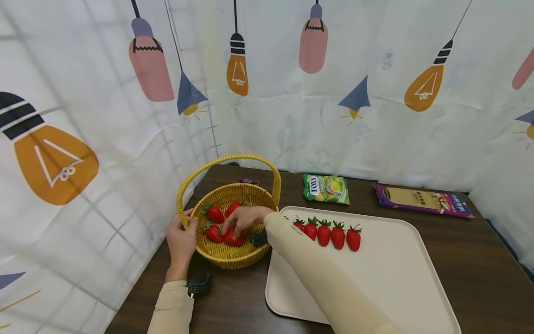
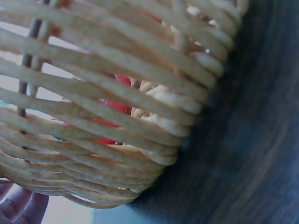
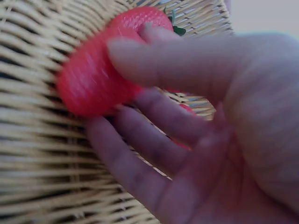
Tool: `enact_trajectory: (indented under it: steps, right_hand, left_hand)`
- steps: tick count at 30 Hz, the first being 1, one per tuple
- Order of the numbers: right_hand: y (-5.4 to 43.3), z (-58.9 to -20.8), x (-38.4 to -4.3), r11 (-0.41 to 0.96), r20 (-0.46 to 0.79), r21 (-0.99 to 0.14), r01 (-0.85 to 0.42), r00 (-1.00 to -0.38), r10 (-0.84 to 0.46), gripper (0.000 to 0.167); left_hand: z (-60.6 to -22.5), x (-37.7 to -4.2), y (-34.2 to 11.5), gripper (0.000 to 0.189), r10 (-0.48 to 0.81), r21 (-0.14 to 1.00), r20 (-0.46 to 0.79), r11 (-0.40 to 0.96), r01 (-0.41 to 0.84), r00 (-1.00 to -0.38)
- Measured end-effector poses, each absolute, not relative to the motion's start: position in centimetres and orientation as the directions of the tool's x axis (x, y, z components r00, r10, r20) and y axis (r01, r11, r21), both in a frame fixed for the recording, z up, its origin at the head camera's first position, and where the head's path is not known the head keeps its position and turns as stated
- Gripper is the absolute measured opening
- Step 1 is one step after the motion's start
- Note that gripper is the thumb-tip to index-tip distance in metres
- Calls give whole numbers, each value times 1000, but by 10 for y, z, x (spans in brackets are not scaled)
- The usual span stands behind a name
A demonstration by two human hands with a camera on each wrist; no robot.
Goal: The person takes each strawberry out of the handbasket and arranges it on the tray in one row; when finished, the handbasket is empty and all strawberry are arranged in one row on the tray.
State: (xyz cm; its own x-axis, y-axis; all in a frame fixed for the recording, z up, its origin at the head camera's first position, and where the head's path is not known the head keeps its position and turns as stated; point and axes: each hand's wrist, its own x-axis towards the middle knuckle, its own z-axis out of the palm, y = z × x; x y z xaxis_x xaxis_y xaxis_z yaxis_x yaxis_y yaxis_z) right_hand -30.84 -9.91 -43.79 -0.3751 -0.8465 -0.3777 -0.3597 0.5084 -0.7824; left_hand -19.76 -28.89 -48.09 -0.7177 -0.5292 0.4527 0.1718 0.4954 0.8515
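A yellow wicker basket (image 1: 233, 264) with a tall arched handle stands at the left of the table, and several red strawberries (image 1: 215, 214) lie in it. My left hand (image 1: 182, 236) grips the basket's left rim by the foot of the handle. In the left wrist view the basket's woven side (image 2: 93, 98) fills most of the picture, with a few fingers (image 2: 32, 210) at the lower left corner. Inside the basket, my right hand (image 1: 246, 219) pinches a strawberry (image 3: 88, 79) between thumb and fingers, low against the weave.
Right of the basket lies a cream tray (image 1: 388, 269) with several strawberries (image 1: 337, 237) in a row, partly behind my right sleeve. Behind it are a green FOX'S candy bag (image 1: 326, 189) and a long purple packet (image 1: 423, 200). A patterned curtain (image 1: 267, 125) borders the table.
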Motion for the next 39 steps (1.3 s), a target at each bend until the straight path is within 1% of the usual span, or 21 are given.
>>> enact_trajectory:
  steps: [3, 5, 12, 18, 21, 26, 29, 34, 39]
  right_hand:
    - [-100, -433, -305, 522, -419, -754, -399, -320, -850, 29]
    - [-101, -430, -303, 531, -448, -747, -400, -288, -846, 29]
    - [-103, -425, -295, 591, -563, -747, -306, -182, -806, 31]
    - [-104, -423, -286, 588, -595, -740, -327, -89, -799, 30]
    - [-105, -424, -283, 583, -604, -736, -344, -56, -795, 30]
    - [-105, -421, -280, 581, -608, -720, -379, -58, -792, 31]
    - [-103, -417, -280, 576, -598, -712, -402, -82, -797, 29]
    - [-98, -410, -282, 554, -558, -700, -451, -139, -818, 28]
    - [-94, -405, -281, 500, -478, -690, -523, -191, -858, 27]
  left_hand:
    - [-481, -198, -289, 13, -529, 852, 445, 498, 160, -722]
    - [-481, -198, -288, 12, -533, 853, 441, 498, 154, -722]
    - [-481, -198, -288, 12, -529, 850, 445, 504, 154, -723]
    - [-482, -198, -288, 12, -530, 847, 443, 512, 144, -723]
    - [-482, -198, -288, 12, -532, 843, 451, 517, 147, -717]
    - [-482, -199, -289, 12, -527, 842, 459, 514, 161, -715]
    - [-482, -198, -289, 12, -530, 847, 451, 509, 156, -718]
    - [-482, -198, -289, 12, -536, 859, 434, 489, 153, -724]
    - [-481, -197, -289, 14, -537, 862, 422, 487, 139, -731]
